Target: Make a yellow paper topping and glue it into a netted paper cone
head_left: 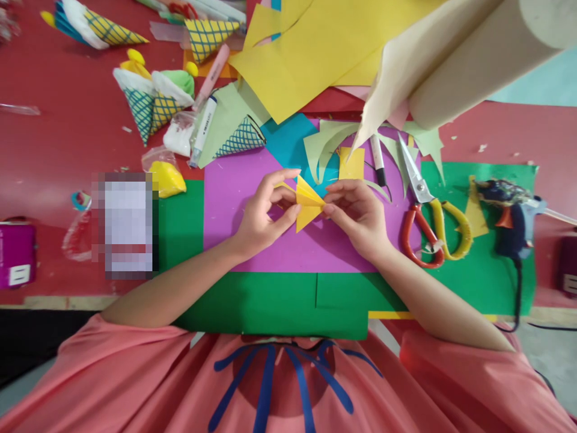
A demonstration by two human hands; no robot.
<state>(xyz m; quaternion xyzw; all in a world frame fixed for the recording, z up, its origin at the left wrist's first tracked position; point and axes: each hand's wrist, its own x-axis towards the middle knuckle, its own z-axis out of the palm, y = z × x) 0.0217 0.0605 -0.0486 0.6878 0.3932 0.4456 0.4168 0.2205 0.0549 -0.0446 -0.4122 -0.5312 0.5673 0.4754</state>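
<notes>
Cones made of paper with criss-cross lines [151, 108] lie at the far left of the red bench [49, 138], near a soft yellow lump in a clear bag [167, 178]. Next comes a big purple sheet of paper [234, 231] on top of a green sheet [270, 300]. Over the purple sheet, the left hand [261, 216] has its fingers [283, 177] closed on the left side of a small folded yellow paper piece [307, 204]. The right hand [356, 213] pinches the paper's right tip with its fingers [331, 209]. The yellow piece is held up between both hands, just above the purple sheet. Further right lie scissors with red and yellow handles [426, 225]. Last, a dark blue glue gun [511, 216] rests on the green sheet.
</notes>
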